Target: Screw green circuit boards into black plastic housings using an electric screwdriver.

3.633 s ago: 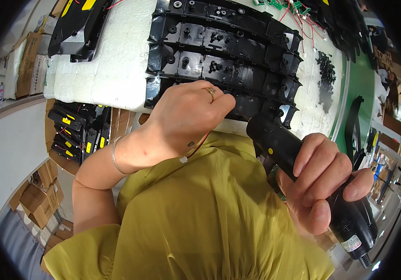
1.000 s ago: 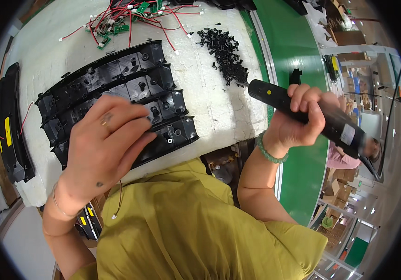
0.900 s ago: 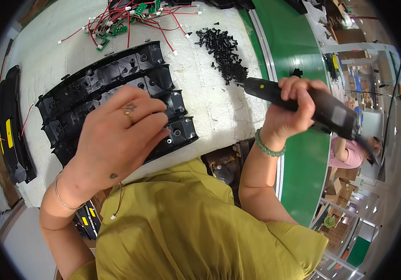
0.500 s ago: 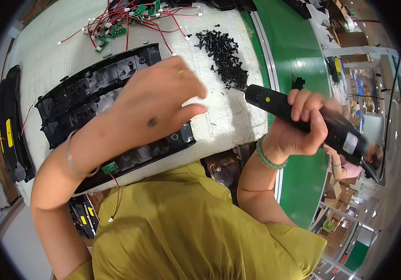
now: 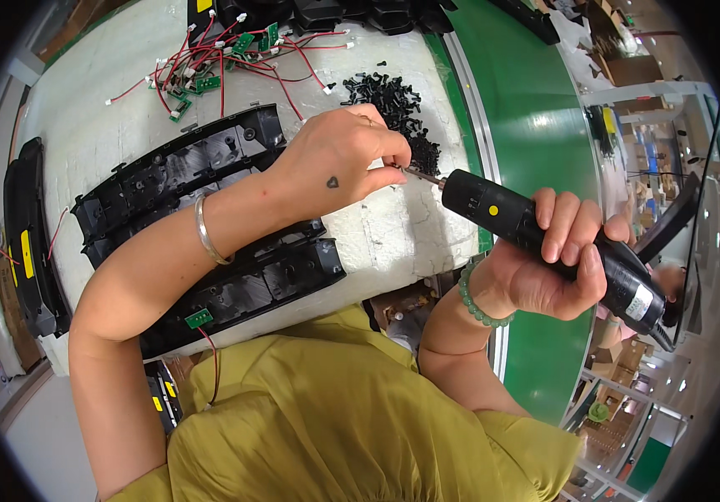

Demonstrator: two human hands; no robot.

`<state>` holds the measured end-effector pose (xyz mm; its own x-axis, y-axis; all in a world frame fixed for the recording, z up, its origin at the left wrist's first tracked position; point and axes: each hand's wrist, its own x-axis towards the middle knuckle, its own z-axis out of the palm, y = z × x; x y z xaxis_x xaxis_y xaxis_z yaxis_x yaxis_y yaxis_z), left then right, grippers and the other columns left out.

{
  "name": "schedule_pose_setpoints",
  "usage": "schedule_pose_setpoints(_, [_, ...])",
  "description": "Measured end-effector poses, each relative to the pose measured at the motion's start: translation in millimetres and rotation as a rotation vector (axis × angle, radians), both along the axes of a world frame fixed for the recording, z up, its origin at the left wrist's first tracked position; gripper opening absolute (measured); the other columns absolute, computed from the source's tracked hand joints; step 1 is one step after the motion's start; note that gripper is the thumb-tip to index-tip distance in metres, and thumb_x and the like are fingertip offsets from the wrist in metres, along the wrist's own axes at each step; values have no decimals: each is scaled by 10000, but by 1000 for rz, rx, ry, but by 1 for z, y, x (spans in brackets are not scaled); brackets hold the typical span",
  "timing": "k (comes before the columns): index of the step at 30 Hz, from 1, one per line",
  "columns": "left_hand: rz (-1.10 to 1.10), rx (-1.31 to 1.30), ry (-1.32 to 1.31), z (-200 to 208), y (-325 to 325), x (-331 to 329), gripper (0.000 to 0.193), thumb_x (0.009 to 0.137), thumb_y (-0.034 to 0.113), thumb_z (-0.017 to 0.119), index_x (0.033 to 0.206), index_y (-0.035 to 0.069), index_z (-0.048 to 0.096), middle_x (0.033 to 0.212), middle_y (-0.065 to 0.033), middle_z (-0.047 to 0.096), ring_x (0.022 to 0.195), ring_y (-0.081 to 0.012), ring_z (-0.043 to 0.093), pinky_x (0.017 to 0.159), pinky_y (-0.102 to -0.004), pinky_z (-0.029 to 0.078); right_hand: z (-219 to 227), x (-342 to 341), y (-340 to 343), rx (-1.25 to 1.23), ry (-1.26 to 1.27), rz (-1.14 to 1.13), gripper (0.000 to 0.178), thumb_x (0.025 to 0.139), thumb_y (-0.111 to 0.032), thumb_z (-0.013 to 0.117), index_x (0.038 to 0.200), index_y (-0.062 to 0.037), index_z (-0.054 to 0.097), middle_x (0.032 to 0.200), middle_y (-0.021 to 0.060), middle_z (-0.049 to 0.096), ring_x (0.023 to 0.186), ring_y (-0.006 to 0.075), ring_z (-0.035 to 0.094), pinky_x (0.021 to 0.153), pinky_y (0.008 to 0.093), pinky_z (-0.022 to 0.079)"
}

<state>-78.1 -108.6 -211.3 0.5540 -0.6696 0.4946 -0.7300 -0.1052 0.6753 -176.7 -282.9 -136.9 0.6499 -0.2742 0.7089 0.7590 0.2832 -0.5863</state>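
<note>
My right hand [image 5: 557, 259] is wrapped round a black electric screwdriver [image 5: 481, 201], its bit pointing left. My left hand [image 5: 339, 159] pinches a tiny dark piece, which looks like a black screw [image 5: 398, 167], at the tip of the bit; the fingertips partly cover it. Just beyond the fingers lies a heap of black screws [image 5: 389, 96] on the white work surface. Under and beside my left forearm are long black plastic housings [image 5: 184, 155], partly hidden by the arm. A small green circuit board [image 5: 199, 318] with a wire sits at the near housing.
Green boards with red and black wires [image 5: 209, 84] lie tangled at the back. Another black housing with yellow labels [image 5: 29, 251] stands at the left. A green surface [image 5: 536, 360] with a metal rail runs along the right. More black parts [image 5: 318, 12] line the far edge.
My left hand has moved right and its fingers have come together at the screwdriver's tip. The screwdriver has shifted slightly right and down in my right hand.
</note>
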Motion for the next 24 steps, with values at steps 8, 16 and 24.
schedule_pose_setpoints(8, [25, -3, -4, 8, 2, -1, 176, 673, 149, 748, 777, 60, 639, 750, -48, 638, 760, -212, 601, 646, -303, 486, 7, 0, 7, 26, -28, 34, 318, 742, -105, 497, 1058, -79, 476, 581, -24, 406, 472, 88, 408, 567, 270, 359])
schedule_pose_setpoints(16, [13, -19, -80, 9, 2, -5, 151, 688, 109, 721, 795, 52, 632, 765, -57, 638, 791, -220, 599, 646, -312, 487, 12, -4, 10, -58, 16, 74, 275, 740, -100, 525, 1012, -79, 486, 608, -48, 414, 521, 61, 401, 630, 253, 353])
schedule_pose_setpoints(24, [31, -12, -64, 9, 6, -6, 91, 709, 85, 657, 793, 74, 623, 703, -47, 610, 790, -241, 586, 640, -355, 483, 15, -7, 20, -97, 36, 20, 266, 736, -92, 528, 997, -88, 481, 605, -44, 418, 517, 68, 401, 621, 258, 350])
